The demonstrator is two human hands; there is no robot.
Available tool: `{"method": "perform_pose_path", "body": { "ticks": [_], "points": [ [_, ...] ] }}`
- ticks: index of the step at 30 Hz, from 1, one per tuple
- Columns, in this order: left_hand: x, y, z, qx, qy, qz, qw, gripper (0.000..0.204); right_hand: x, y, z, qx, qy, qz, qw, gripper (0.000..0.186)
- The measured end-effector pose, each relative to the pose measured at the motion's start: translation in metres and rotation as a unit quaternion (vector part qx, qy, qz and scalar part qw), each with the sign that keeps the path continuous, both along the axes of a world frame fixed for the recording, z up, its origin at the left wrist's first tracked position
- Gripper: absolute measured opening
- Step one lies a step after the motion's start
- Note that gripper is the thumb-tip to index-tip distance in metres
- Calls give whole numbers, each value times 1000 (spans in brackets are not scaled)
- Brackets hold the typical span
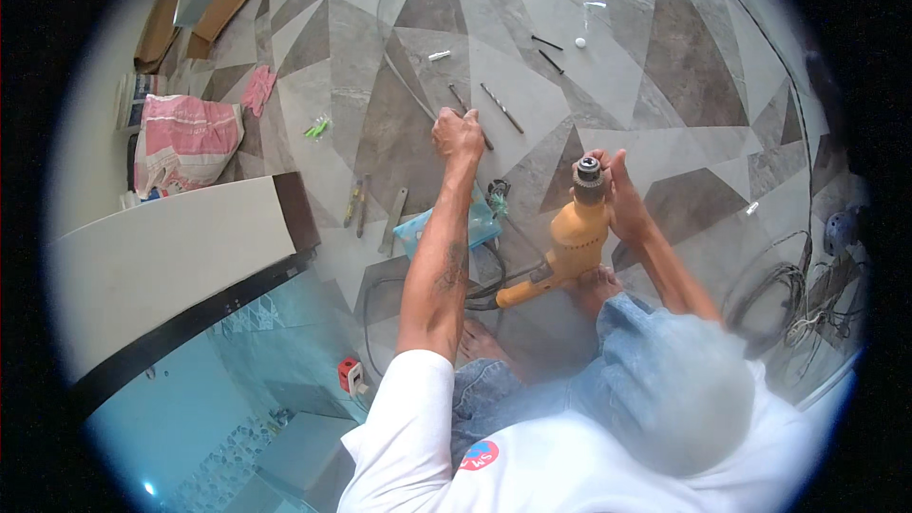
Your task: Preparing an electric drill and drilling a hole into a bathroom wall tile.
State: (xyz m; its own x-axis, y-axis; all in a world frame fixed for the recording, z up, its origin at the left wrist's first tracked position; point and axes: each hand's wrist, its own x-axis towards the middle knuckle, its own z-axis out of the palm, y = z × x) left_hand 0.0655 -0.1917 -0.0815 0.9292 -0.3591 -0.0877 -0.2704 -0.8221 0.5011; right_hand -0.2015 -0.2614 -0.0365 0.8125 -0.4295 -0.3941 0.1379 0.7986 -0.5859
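Note:
On the patterned floor my left hand is closed over a thin dark drill bit, whose ends show on either side of the fingers. A second, shiny drill bit lies just to its right. My right hand grips a yellow corded power drill near its front, thumb raised beside the chuck. The chuck points upward with no bit showing in it, and the drill's handle slants down to the left, between my legs.
A light-blue bag sits under my left forearm, beside a flat metal strip. Two dark screws or bolts lie farther ahead. A pink-and-white sack and pink gloves are at left. Coiled cables lie at right.

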Motion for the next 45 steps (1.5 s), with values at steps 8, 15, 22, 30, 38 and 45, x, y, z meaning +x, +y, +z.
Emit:
{"method": "perform_pose_path", "body": {
  "ticks": [8, 15, 22, 30, 38, 45],
  "points": [
    [20, -2, -2, 59, 145, -110, 982, 18, -2, -3, 8, -44, 69, 47, 996, 46],
    [-41, 3, 90, -417, 516, -117, 739, 21, 14, -15, 10, -84, 125, 143, 978, 53],
    [-73, -22, 120, -339, 509, -160, 775, 19, 15, -11, 6, -71, 118, 104, 985, 48],
    [-76, -25, 142, -311, 445, -288, 789, 13, 23, -24, -8, -54, 100, 203, 973, 44],
    [-72, -26, 144, -261, 492, -295, 776, 16, 34, -25, -14, -52, 103, 227, 967, 41],
    [-77, -28, 157, -239, 471, -384, 757, 16, 37, -31, -13, -24, 63, 239, 969, 21]
  ]
}}
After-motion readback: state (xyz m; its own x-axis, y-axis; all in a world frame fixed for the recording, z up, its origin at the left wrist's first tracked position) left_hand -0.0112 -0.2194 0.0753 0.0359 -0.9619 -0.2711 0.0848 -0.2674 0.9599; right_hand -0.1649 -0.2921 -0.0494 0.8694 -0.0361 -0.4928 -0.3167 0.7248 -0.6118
